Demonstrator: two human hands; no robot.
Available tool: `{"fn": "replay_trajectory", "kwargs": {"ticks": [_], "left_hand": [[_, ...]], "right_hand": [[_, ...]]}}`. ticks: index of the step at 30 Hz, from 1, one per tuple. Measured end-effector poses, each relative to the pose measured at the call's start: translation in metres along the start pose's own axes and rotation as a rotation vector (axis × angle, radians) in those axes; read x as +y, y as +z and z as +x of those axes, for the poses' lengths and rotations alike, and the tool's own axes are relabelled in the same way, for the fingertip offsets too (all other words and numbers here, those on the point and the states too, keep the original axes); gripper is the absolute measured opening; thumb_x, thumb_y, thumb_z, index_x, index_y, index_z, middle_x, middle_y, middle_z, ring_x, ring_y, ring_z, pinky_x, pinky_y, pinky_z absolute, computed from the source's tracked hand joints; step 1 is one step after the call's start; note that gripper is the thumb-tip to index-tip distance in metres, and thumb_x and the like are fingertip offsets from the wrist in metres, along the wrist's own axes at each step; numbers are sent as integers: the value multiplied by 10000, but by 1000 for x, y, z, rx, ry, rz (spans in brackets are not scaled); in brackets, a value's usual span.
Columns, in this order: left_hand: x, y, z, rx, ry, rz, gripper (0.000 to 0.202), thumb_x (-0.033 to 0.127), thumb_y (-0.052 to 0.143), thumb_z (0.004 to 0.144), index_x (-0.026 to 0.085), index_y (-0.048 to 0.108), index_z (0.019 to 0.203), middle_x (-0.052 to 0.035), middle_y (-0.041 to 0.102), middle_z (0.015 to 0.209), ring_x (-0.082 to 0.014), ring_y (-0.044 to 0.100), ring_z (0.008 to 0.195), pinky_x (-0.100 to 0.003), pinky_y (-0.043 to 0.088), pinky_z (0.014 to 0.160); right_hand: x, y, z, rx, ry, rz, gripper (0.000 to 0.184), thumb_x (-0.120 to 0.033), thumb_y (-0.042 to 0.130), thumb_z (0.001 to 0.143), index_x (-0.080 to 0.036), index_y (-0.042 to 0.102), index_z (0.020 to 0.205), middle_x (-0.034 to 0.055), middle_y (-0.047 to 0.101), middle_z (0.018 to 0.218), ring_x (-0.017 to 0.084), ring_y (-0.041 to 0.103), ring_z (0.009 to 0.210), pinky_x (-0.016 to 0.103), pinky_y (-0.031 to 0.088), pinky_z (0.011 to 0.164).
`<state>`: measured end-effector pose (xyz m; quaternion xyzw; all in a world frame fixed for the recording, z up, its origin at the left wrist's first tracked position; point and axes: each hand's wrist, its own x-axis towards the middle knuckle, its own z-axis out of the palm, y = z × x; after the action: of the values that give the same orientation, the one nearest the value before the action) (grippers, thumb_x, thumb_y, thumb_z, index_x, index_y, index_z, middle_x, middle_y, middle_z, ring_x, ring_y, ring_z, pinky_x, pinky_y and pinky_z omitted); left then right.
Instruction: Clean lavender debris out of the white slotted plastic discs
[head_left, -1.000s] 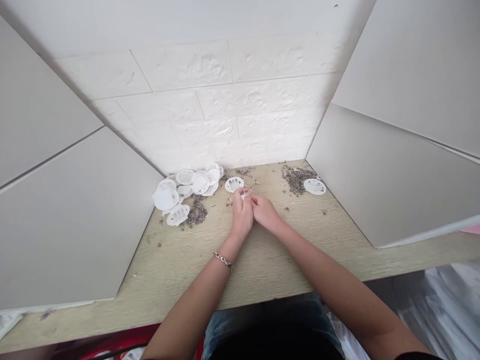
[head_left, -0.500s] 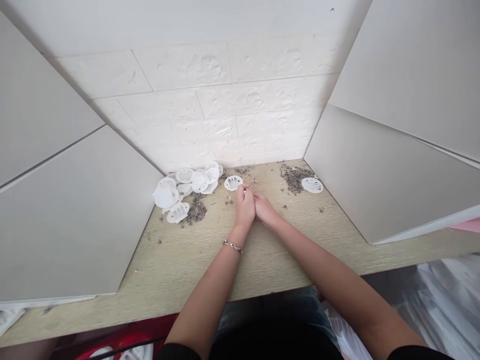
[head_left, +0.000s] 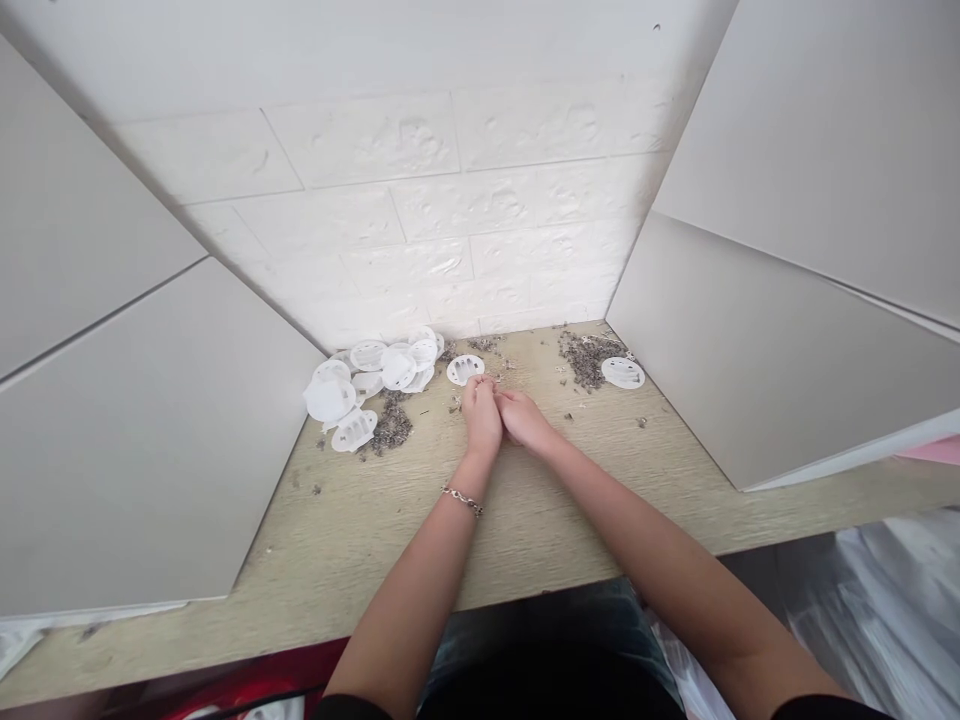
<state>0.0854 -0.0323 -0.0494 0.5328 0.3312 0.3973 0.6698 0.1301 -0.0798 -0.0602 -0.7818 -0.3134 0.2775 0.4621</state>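
A: Hand status?
B: Left hand (head_left: pixel 481 414), silver chain bracelet (head_left: pixel 461 499) at the wrist, and right hand (head_left: pixel 525 420) rest joined on the pale wooden tabletop (head_left: pixel 337 540). Fingers are curled closed; any pinched item is hidden.
A: Nearest part?
B: Slotted white round plastic disc (head_left: pixel 466 369), lying just beyond the fingertips.
A: Change?
B: None; the hands remain joined.

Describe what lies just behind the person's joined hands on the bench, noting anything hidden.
Beyond the left hand and right hand lies one white slotted disc on the wooden bench, among scattered grey bits. Anything pinched between the fingertips is covered.
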Motion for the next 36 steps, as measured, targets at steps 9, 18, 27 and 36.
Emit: {"fn": "replay_trajectory", "kwargs": {"ticks": [9, 18, 27, 36], "left_hand": [[12, -14, 17, -129, -378, -295, 169, 299, 426, 641, 152, 485, 699, -21, 535, 671, -111, 524, 585, -227, 398, 544], [8, -1, 3, -154, -443, -405, 146, 272, 446, 668, 137, 502, 667, -5, 547, 641, -82, 521, 592, -204, 410, 615], [1, 5, 1, -47, -360, -463, 139, 288, 423, 626, 153, 454, 641, 41, 477, 563, -58, 462, 517, -189, 353, 572], [1, 3, 1, 2, -338, -505, 134, 279, 427, 613, 153, 466, 633, 19, 510, 578, -76, 483, 531, -196, 332, 547]], "right_hand": [[-11, -27, -9, -107, 76, -119, 274, -267, 346, 765, -161, 596, 728, 28, 586, 694, 126, 505, 583, 222, 343, 503], [-10, -22, -10, -67, 36, -327, 351, -329, 313, 822, -158, 608, 905, 80, 609, 930, 175, 554, 832, 253, 389, 694], [-22, -10, -19, 10, 71, -479, 403, -305, 242, 853, -128, 556, 1033, 134, 594, 962, 218, 565, 862, 294, 410, 714], [-26, -5, -24, 74, 64, -455, 402, -277, 222, 857, -138, 554, 1036, 126, 600, 937, 228, 569, 850, 324, 413, 713]]}}
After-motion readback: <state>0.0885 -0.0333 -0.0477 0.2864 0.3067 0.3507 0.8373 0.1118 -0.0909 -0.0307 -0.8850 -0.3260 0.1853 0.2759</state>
